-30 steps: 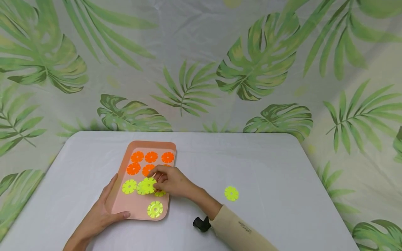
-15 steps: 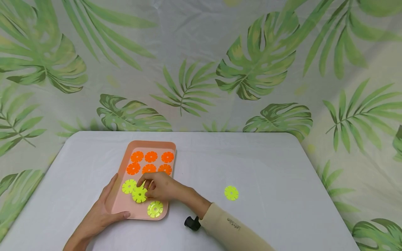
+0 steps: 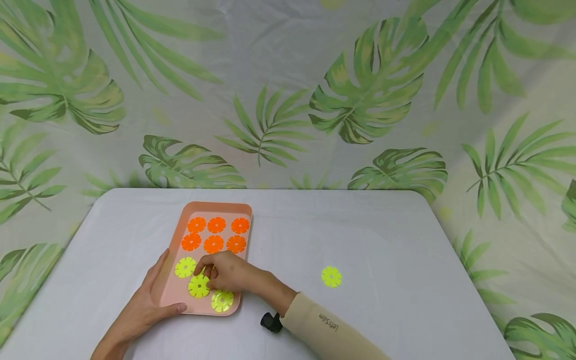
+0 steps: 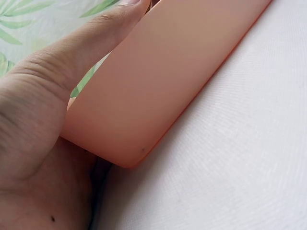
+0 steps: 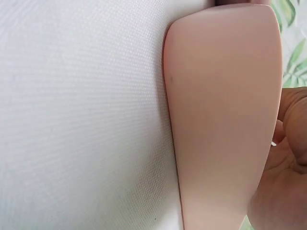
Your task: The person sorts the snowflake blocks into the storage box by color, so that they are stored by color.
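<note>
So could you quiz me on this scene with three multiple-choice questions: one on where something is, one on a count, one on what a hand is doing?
1. Where does the lone yellow disc lie?
A. on the tray
B. on the table, right of the tray
C. in the left hand

2. How many orange discs are on the tray?
A. four
B. six
C. nine

3. What is the right hand doing?
A. pinching a yellow disc on the tray
B. lying flat on the table
C. lifting the tray

Answers:
1. B, it sits alone on the table, apart from the tray.
2. B, there are two rows of three.
3. A, its fingertips meet on the held disc, while the left hand grips the tray's near corner.
</note>
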A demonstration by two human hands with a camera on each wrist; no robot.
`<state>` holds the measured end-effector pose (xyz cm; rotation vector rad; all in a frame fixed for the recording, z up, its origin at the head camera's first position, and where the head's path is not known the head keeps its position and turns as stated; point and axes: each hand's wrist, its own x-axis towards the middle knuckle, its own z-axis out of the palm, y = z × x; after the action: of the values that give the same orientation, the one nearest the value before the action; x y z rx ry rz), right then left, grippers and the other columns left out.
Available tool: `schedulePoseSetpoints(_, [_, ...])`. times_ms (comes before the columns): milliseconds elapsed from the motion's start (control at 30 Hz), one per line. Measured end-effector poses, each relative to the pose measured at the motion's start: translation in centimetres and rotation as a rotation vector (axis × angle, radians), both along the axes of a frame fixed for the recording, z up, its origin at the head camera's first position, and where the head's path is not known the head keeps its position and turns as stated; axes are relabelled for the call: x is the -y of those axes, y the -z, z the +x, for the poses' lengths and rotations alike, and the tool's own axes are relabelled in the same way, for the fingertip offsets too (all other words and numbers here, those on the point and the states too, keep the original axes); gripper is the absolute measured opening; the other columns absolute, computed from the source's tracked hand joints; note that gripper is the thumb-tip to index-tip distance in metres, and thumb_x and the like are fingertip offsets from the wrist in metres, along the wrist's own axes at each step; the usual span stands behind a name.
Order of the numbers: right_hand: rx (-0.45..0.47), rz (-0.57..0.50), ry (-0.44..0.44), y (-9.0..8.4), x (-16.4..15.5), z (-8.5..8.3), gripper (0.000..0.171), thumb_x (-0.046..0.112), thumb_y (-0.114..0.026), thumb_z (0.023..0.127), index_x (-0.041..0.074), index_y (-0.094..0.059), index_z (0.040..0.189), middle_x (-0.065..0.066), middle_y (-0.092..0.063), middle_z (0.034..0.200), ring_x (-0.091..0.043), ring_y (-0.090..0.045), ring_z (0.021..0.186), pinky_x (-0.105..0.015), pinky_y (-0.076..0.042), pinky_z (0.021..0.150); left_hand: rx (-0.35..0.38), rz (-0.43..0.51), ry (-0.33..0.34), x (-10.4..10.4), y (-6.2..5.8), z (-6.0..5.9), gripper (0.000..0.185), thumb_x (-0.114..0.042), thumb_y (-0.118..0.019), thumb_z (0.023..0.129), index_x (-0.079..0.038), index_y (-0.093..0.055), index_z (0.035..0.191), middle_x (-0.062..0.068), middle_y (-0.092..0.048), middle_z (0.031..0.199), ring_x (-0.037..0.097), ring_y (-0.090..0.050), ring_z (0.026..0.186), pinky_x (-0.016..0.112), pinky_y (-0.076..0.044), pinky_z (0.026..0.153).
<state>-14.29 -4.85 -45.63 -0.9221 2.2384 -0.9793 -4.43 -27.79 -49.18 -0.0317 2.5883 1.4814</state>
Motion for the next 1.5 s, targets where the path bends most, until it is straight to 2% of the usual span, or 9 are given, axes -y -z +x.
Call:
schedulePoseSetpoints(67, [-0.014,0.011,-0.002,0.1,0.1,0.2,0.027,0.001,-0.08,0.089,0.016,-0.076,0.112,0.009,-0.062,0.084,0.0,-0.054,0.07,-0.012,-0.049,0.062,0.001,-0.006,0.0,0.0,0.0,0.1,0.128,-0.019,-0.09,0.08,-0.047,0.001,0.165,0.017,-0.017,0.171,0.027,-0.031,0.135,0.045,-0.031,0.103])
schedulePoseSetpoints(200, [-0.027,0.02,-0.006,0.1,0.0,0.4,0.027,0.001,-0.08,0.088,0.015,-0.076,0.111,0.01,-0.063,0.084,0.001,-0.055,0.071,-0.011,-0.049,0.065,-0.002,-0.008,-0.004,0.0,0.1,0.2,0.128,-0.019,-0.09,0.079,-0.047,0.0,0.166,0.018,-0.018,0.171,0.023,-0.032,0.135,0.046,-0.03,0.104])
schedulePoseSetpoints(400, [-0.053,0.013,-0.016,0.0,-0.2,0.2,0.025,0.002,-0.08,0.088,0.013,-0.076,0.111,0.008,-0.066,0.086,0.002,-0.056,0.073,-0.01,-0.049,0.068,-0.01,0.025,-0.001,0.1,0.1,0.0,0.127,-0.017,-0.089,0.08,-0.047,0.0,0.165,0.017,-0.013,0.173,0.04,-0.028,0.141,0.058,-0.027,0.109])
schedulePoseSetpoints(533, [-0.064,-0.009,-0.033,0.2,-0.3,0.1,0.023,0.002,-0.08,0.088,0.011,-0.076,0.109,0.006,-0.069,0.087,0.002,-0.056,0.073,-0.009,-0.049,0.07,-0.009,0.048,0.0,0.1,0.1,-0.1,0.128,-0.015,-0.089,0.079,-0.047,-0.001,0.166,0.02,-0.012,0.173,0.043,-0.026,0.142,0.066,-0.024,0.109])
schedulePoseSetpoints(633, [-0.054,-0.017,-0.028,0.2,-0.4,0.1,0.025,0.001,-0.08,0.088,0.011,-0.075,0.111,0.006,-0.069,0.088,0.002,-0.057,0.074,-0.009,-0.05,0.071,-0.003,0.06,-0.004,0.1,0.1,-0.1,0.128,-0.014,-0.089,0.079,-0.047,-0.001,0.166,0.02,-0.011,0.173,0.043,-0.025,0.142,0.067,-0.023,0.109])
schedulePoseSetpoints(767, [-0.014,-0.026,0.01,-0.1,-0.8,0.0,0.029,0.0,-0.08,0.088,0.011,-0.074,0.114,0.007,-0.067,0.088,0.001,-0.058,0.077,-0.01,-0.05,0.073,0.008,0.061,-0.003,0.0,0.1,-0.2,0.128,-0.015,-0.089,0.08,-0.047,0.0,0.165,0.017,-0.012,0.173,0.039,-0.025,0.142,0.058,-0.025,0.111])
schedulePoseSetpoints(967, [0.041,-0.104,0.034,-0.3,-1.4,-0.3,0.031,-0.001,-0.078,0.088,0.009,-0.072,0.118,0.003,-0.071,0.096,0.002,-0.059,0.081,-0.011,-0.052,0.077,0.025,0.091,-0.016,-0.1,0.2,-0.3,0.13,-0.014,-0.09,0.077,-0.049,-0.001,0.165,0.02,-0.009,0.174,0.042,-0.023,0.144,0.069,-0.022,0.11])
schedulePoseSetpoints(1167, [0.028,-0.192,0.059,-0.5,-2.6,-0.5,0.028,0.001,-0.077,0.09,0.007,-0.073,0.117,0.002,-0.072,0.095,0.003,-0.059,0.08,-0.012,-0.053,0.076,0.033,0.084,-0.018,-0.1,0.0,-0.2,0.13,-0.014,-0.09,0.078,-0.048,0.0,0.165,0.019,-0.009,0.174,0.041,-0.024,0.143,0.067,-0.022,0.11])
schedulePoseSetpoints(1500, [0.076,-0.352,0.109,-0.4,-5.2,-0.8,0.025,-0.002,-0.074,0.09,0.001,-0.074,0.115,-0.016,-0.074,0.106,0.0,-0.062,0.08,-0.016,-0.055,0.08,0.052,0.075,-0.023,-0.2,0.0,-0.2,0.131,-0.015,-0.09,0.077,-0.049,0.002,0.165,0.022,-0.008,0.173,0.044,-0.023,0.144,0.07,-0.022,0.111])
